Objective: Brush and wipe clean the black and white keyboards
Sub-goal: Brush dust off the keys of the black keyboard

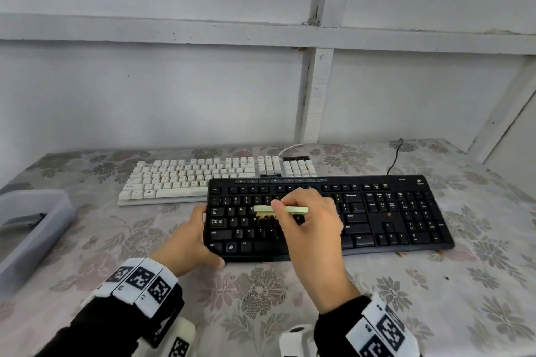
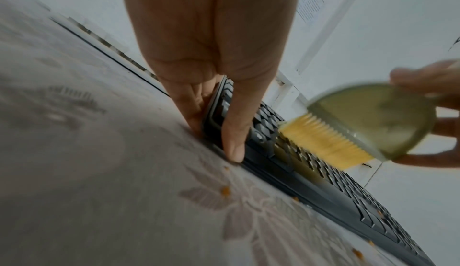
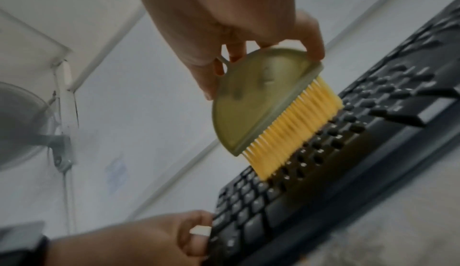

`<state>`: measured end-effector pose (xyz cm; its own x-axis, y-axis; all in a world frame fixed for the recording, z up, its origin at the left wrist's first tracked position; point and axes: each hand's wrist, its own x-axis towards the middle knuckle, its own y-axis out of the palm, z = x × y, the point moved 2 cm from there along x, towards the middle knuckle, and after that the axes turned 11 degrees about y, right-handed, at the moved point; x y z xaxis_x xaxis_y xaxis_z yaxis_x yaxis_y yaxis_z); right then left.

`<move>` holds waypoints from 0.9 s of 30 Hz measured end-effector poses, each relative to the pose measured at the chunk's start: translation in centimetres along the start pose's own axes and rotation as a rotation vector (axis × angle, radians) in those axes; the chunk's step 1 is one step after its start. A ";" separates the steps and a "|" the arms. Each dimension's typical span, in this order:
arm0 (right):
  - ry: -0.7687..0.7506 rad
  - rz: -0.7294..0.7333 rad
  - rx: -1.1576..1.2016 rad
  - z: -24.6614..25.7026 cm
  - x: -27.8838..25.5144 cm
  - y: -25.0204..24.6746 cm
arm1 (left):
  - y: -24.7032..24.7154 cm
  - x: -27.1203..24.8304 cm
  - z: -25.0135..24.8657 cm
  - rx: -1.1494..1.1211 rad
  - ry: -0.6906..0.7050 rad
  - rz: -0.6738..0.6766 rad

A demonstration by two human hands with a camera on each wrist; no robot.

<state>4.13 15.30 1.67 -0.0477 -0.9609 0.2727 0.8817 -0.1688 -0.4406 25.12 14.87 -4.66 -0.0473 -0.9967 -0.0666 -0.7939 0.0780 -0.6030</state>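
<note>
Head view, step: brushing of the black keyboard (image 1: 362,211) is under way; the white keyboard (image 1: 203,177) lies just behind it, overlapped at one corner, untouched by either hand.
Head view, right hand (image 1: 307,220): its grip pinches a small half-round brush (image 1: 282,209) over the letter keys, bristles down.
Head view, left hand (image 1: 191,240): its grip clasps the black keyboard's left end, thumb at the front corner, steadying it.
Head view, counter (image 1: 290,298): covered with a pale floral cloth; a clear plastic tub (image 1: 32,229) sits at the left edge; plain grey wall panels with white battens stand behind.
Left wrist view: fingers (image 2: 234,124) curl over the keyboard's edge; orange crumbs (image 2: 225,190) lie on the cloth along its front.
Right wrist view: yellow bristles (image 3: 293,130) touch the keys; thumb and fingertips hold the brush's olive back.
Next move, as a judgement: sweep along the rows toward the number pad, where an orange speck (image 1: 388,214) sits, keeping the bristles angled into the gaps; wiping and the white keyboard remain.
</note>
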 end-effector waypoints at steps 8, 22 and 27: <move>0.077 0.001 0.026 -1.4 1.0 -1.9 | 0.0 0.0 0.1 -0.020 0.004 0.000; 0.007 -0.055 0.078 -4.0 1.6 -6.1 | 0.0 0.0 0.1 -0.055 0.005 0.003; 0.033 0.058 0.188 -3.9 1.6 -5.4 | 0.0 -0.1 0.0 -0.036 -0.002 0.001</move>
<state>-2.56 13.86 1.09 -0.0069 -0.9750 0.2221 0.9553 -0.0721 -0.2867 25.11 14.97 -4.67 -0.0474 -0.9965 -0.0688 -0.8153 0.0784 -0.5738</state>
